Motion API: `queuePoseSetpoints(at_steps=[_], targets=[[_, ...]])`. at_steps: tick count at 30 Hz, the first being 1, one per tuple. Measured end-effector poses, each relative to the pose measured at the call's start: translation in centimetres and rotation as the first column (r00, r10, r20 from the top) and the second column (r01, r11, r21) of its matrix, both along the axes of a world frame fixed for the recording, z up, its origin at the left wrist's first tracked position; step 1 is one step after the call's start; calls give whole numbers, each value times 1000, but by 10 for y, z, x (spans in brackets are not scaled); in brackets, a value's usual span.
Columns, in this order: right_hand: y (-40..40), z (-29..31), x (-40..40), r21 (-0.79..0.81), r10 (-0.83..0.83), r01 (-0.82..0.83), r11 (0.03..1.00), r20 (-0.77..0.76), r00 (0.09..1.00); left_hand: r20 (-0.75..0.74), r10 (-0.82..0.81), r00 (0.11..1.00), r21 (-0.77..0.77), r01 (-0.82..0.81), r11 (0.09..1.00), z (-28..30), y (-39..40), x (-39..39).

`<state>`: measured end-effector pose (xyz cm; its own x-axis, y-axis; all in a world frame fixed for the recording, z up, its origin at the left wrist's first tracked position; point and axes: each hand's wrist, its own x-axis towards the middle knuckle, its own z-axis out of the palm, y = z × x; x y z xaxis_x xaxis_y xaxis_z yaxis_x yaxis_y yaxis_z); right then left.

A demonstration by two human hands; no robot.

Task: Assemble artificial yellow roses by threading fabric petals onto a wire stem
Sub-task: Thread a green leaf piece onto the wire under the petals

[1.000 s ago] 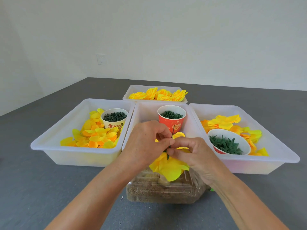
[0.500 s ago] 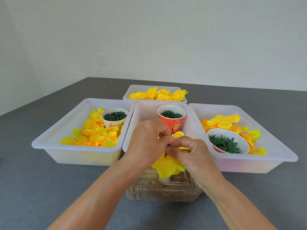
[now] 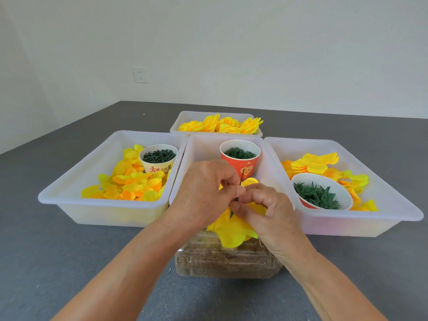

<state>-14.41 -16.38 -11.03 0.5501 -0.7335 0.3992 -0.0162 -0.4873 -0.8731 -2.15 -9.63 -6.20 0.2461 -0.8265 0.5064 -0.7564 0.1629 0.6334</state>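
Left hand (image 3: 203, 193) and right hand (image 3: 264, 209) both pinch thin wire (image 3: 240, 181); petals (image 3: 231, 230) look floppy and light, so grip the stiff wire.

Flower (image 3: 231, 230) lowered slightly — hands drew closer together.

A white wall socket (image 3: 140, 75) sits on the far wall, left; a clear plastic box (image 3: 222, 262) of brownish material stands near.

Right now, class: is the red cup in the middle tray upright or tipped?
Upright: the red cup stands with its round mouth facing up, green rings filling it.
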Motion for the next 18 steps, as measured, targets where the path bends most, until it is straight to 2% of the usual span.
queuePoseSetpoints(at_steps=[8, 11, 14, 18], targets=[[3, -1, 2, -91, -72, 65, 994, -66, 995, 10, 12, 1000, 19, -12, 1000, -1, -3, 3], [8, 5, 1, -128, -134, 122, 984, -94, 987, -47, 12, 999, 43, -10, 999, 2, -2, 4], [15, 6, 4, -135, -260, 246, 960, -96, 961, -144, -34, 989, 51, 41, 998, 3, -1, 4], [27, 2, 8, -186, -409, 396, 899, -35, 912, -151, -44, 988, 73, 56, 996, 3, 1, 5]])
